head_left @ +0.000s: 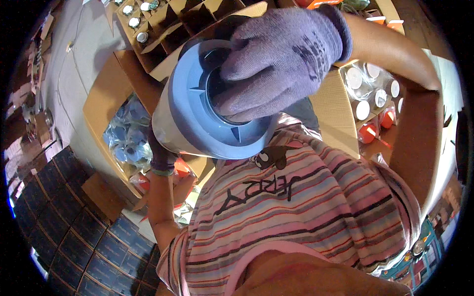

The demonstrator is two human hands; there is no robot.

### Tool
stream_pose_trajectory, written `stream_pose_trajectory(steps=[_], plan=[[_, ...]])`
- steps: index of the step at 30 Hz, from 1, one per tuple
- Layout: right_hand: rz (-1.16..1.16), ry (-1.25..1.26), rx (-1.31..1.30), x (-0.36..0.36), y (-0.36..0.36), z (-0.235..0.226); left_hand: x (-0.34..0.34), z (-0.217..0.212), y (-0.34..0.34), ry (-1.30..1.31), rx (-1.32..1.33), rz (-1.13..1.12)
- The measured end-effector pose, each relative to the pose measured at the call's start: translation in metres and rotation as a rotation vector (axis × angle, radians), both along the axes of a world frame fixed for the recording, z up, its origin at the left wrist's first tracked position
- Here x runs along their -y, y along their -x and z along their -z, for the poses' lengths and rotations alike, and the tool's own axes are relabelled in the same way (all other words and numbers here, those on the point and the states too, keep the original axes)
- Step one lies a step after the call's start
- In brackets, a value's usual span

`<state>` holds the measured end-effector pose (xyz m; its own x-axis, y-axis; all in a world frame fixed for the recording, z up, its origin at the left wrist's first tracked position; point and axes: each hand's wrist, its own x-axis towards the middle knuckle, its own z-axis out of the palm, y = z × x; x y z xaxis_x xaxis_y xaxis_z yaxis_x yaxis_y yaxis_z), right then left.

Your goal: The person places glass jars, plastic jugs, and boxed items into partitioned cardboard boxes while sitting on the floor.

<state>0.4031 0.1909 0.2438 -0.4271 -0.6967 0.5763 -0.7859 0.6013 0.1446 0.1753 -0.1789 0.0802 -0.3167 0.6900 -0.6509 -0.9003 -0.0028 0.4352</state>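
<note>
I hold the steel flask (pixel 170 123) up against my chest, above the striped shirt (pixel 306 207), not resting on any surface. Its blue plastic base (pixel 197 106) faces up toward my eyes, so the long axis runs away from me, slanting down and to my left, with the far end hidden behind the base. My left hand (pixel 160 155), gloved, is wrapped round the lower side of the steel wall from underneath; only a few fingers show past the rim, closed on the body. My right hand (pixel 276 54), in a purple knit glove, comes down from the upper right and sits on the base itself, fingertips (pixel 232 101) curled into the round central recess and pressed against its inner edge, closed on that part. So the right hand is directly on the axis, at the near end, while the left steadies the side. Whether there is a loose piece under the fingertips I cannot tell; the glove covers it. Beyond the flask, an open carton (pixel 106 106) with blue parts lies at my left, a divided carton (pixel 168 24) sits at the top, and a box of white-capped jars (pixel 370 91) at my right.
</note>
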Motion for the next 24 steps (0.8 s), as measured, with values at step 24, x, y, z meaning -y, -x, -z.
stream_pose_trajectory(steps=[24], plan=[[0.918, 0.652, 0.957, 0.021, 0.018, 0.081, -0.021, -0.088, -0.023, 0.223, -0.846, -0.606]])
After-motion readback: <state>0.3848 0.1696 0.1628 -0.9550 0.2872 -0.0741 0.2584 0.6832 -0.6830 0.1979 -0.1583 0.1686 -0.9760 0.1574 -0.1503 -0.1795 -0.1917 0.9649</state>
